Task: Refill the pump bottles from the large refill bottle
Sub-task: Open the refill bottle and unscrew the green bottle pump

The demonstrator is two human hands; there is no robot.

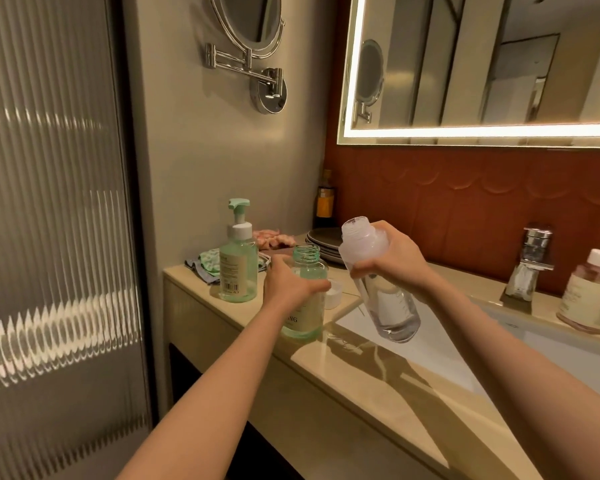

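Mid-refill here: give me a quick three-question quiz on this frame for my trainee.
1. True or false: the refill bottle has its cap on.
2. The left hand grips: A) the open green bottle B) the plates C) the faucet.
3. Fill in: the right hand holds the refill bottle ____ (upright or tilted).

Key: 1 false; 2 A; 3 tilted.
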